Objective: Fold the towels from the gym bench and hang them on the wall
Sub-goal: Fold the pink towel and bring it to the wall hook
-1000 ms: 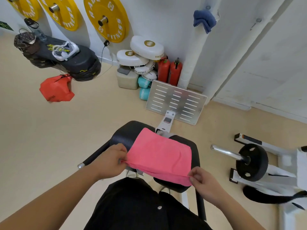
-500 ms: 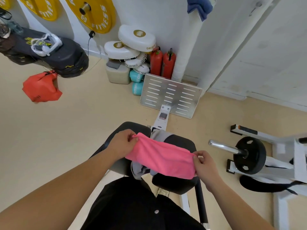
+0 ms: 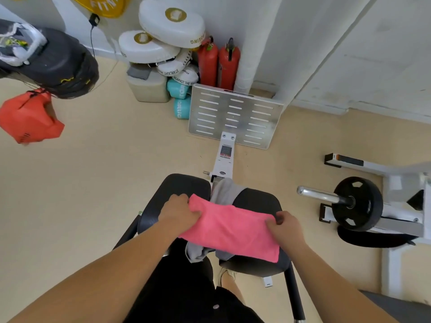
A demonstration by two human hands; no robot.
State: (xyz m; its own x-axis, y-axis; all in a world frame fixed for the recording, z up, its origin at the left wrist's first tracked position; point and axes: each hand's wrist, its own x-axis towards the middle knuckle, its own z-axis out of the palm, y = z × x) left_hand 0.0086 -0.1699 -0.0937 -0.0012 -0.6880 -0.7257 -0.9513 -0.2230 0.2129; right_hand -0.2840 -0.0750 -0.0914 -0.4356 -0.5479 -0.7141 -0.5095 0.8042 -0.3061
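A pink towel (image 3: 229, 230), folded into a band, lies across the black padded gym bench (image 3: 184, 190). My left hand (image 3: 178, 212) grips its left end and my right hand (image 3: 283, 227) pinches its right end. Under the pink towel a grey towel (image 3: 225, 191) lies along the gap between the two bench pads, its ends showing above and below the pink one.
A slotted metal footplate (image 3: 235, 115) stands ahead of the bench. Two red fire extinguishers (image 3: 218, 61), white boxing pads (image 3: 171, 24) and teal rolls (image 3: 180, 99) sit by the wall. A barbell with a black plate (image 3: 356, 203) is at right. A red bag (image 3: 28, 117) hangs at left.
Both hands brought the near edge of the pink towel forward, folding it in half, then lowered it onto the bench. The view dropped, so the blue towel on the wall left the frame.
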